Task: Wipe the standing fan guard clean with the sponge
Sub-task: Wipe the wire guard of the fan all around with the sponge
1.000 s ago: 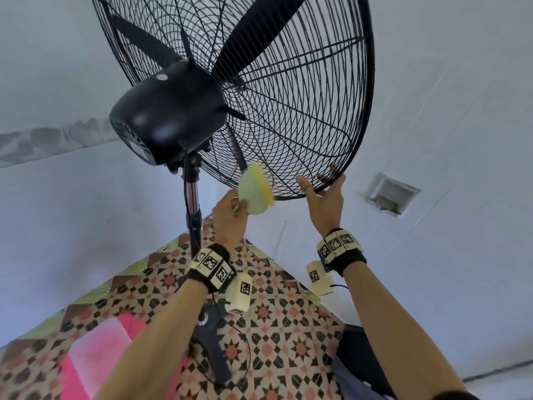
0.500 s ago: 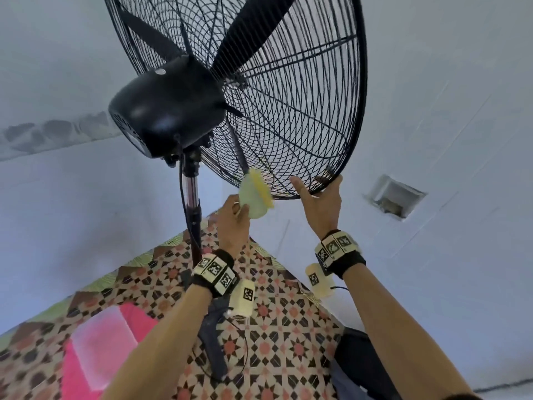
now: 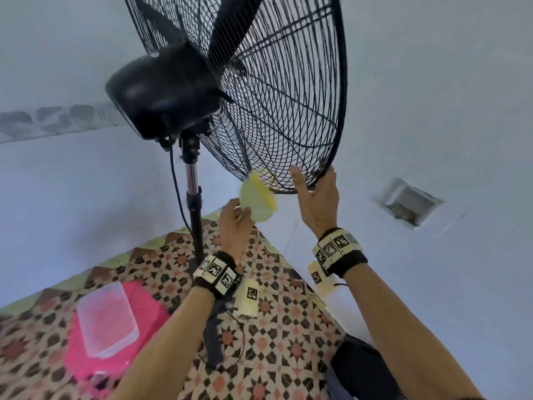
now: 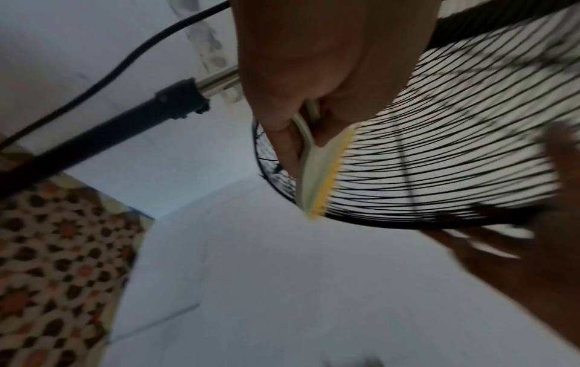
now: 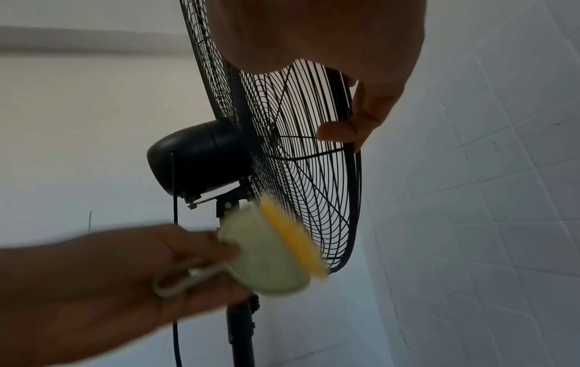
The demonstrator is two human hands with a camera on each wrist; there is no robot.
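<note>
The black wire fan guard (image 3: 291, 105) stands tilted on its pole, with the blades behind the wires. My left hand (image 3: 235, 226) grips the loop handle of a pale green holder with a yellow sponge (image 3: 259, 197) face. The yellow side touches the guard's lower rim, seen close as the sponge (image 4: 326, 178) against the guard (image 4: 439, 154). My right hand (image 3: 317, 194) holds the bottom rim just right of the sponge, thumb in front and fingers behind. In the right wrist view the sponge (image 5: 282, 248) is blurred beside the guard (image 5: 301, 154).
The black motor housing (image 3: 164, 93) sits behind the guard on a chrome and black pole (image 3: 193, 203), with a cable hanging beside it. Below lie patterned floor tiles (image 3: 282, 342) and a pink item under a clear lid (image 3: 106, 319). A recessed wall box (image 3: 409, 202) is at right.
The sponge has slid a little down toward the guard's bottom rim. The right hand keeps its hold on the rim. The head view has shifted, so the fan sits further right.
</note>
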